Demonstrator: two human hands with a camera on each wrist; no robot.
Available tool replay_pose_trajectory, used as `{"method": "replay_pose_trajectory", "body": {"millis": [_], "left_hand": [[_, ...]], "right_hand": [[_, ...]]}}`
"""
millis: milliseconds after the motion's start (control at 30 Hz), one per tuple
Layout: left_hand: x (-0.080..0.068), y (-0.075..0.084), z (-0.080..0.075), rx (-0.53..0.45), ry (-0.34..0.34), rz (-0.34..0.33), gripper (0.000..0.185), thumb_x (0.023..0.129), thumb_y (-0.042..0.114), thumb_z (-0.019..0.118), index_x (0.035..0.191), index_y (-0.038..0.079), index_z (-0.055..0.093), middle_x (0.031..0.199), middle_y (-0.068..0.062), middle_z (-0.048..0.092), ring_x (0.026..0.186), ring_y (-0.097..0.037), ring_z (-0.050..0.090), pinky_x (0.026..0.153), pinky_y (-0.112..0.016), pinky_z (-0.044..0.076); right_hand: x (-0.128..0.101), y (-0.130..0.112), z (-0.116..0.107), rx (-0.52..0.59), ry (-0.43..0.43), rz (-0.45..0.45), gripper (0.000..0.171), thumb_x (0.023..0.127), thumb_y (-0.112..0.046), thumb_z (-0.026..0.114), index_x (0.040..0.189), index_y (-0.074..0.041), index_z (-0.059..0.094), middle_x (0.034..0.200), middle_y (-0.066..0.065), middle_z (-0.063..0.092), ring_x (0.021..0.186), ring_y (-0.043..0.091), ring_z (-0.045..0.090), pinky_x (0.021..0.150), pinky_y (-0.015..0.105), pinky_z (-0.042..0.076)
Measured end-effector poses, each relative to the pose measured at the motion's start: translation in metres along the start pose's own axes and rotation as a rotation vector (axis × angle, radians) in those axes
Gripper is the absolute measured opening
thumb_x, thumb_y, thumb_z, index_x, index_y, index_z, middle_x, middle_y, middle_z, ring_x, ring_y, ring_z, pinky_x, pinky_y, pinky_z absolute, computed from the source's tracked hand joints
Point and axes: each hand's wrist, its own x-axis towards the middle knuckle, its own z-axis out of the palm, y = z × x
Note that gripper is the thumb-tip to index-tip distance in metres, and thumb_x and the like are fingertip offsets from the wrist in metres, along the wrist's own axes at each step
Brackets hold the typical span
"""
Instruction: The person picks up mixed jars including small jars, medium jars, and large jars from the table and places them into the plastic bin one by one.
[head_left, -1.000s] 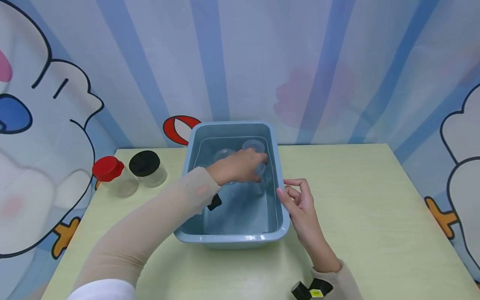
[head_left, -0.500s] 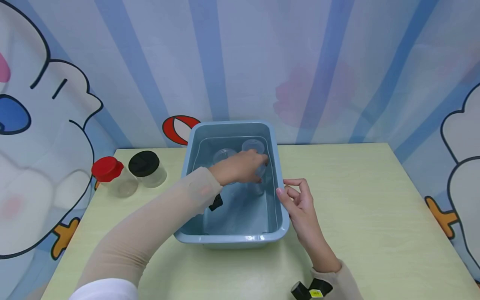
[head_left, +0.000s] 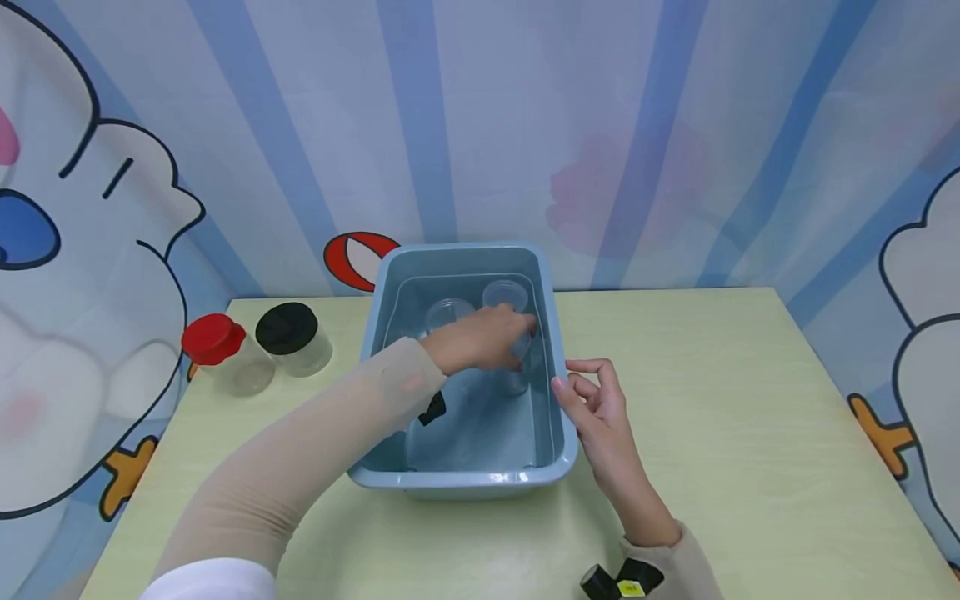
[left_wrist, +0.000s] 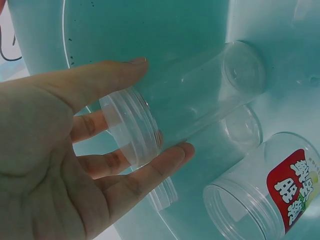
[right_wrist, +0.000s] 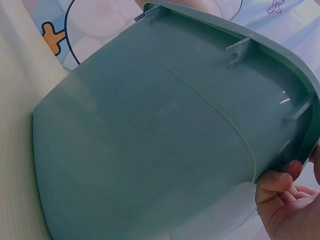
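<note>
- At the far left of the surface (head_left: 735,433) I see two jars standing side by side: one with a red lid (head_left: 212,337), one with a black lid (head_left: 286,327), both well apart from my hands.
- The blue tub (head_left: 465,479) sits in the middle of the surface, holding water.
- My left hand (head_left: 480,337) reaches down into the tub. The wrist view shows thumb and fingers curled around the threaded neck of a clear, lidless jar (left_wrist: 195,100) that lies tilted, its base pointing away toward the tub wall.
- Just beside that jar, lower right in the wrist view, a second open jar with a red label (left_wrist: 265,195) lies on its side; another clear one sits beneath the held jar.
- In the head view two more clear jars (head_left: 506,293) show at the tub's far end.
- My right hand (head_left: 592,400) is at the tub's right rim, fingers loosely curled; the wrist view shows fingertips (right_wrist: 277,182) touching the underside of the rim, not clamping it.
</note>
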Motion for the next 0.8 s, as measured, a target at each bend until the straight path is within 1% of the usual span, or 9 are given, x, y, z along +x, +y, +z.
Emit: {"method": "replay_pose_trajectory", "body": {"millis": [267, 433, 633, 800], "left_hand": [[0.0005, 0.0017, 0.0029, 0.002, -0.005, 0.002, 0.058, 0.089, 0.022, 0.077, 0.141, 0.009, 0.055, 0.131, -0.011, 0.058, 0.116, -0.024, 0.055, 0.096, -0.039, 0.05], [0.002, 0.001, 0.0047, 0.014, -0.01, 0.01, 0.058, 0.089, 0.022, 0.077, 0.141, 0.009, 0.055, 0.131, -0.011, 0.058, 0.119, -0.025, 0.054, 0.095, -0.04, 0.05], [0.0036, 0.0002, 0.0066, 0.02, -0.011, 0.015, 0.059, 0.089, 0.023, 0.078, 0.141, 0.009, 0.055, 0.131, -0.012, 0.058, 0.119, -0.026, 0.054, 0.095, -0.04, 0.05], [0.0046, 0.0006, 0.0074, 0.017, -0.005, 0.007, 0.058, 0.089, 0.022, 0.078, 0.141, 0.009, 0.055, 0.13, -0.011, 0.059, 0.117, -0.025, 0.055, 0.095, -0.04, 0.051]], "right_hand": [[0.0, 0.0007, 0.0, -0.002, 0.001, 0.005, 0.034, 0.103, -0.01, 0.055, 0.13, 0.002, 0.037, 0.097, 0.001, 0.071, 0.085, 0.015, 0.067, 0.083, 0.031, 0.057], [-0.0002, 0.0007, 0.0001, 0.0, 0.003, 0.005, 0.034, 0.103, -0.01, 0.055, 0.13, 0.002, 0.038, 0.097, 0.001, 0.071, 0.085, 0.015, 0.067, 0.083, 0.03, 0.057], [-0.0002, 0.0003, 0.0003, -0.006, 0.003, 0.003, 0.033, 0.103, -0.011, 0.055, 0.129, 0.0, 0.039, 0.098, 0.003, 0.071, 0.085, 0.021, 0.068, 0.082, 0.029, 0.057], [0.0004, 0.0013, -0.0004, -0.011, 0.0, 0.002, 0.034, 0.103, -0.011, 0.056, 0.13, 0.0, 0.038, 0.098, 0.003, 0.071, 0.084, 0.022, 0.068, 0.08, 0.028, 0.057]]}}
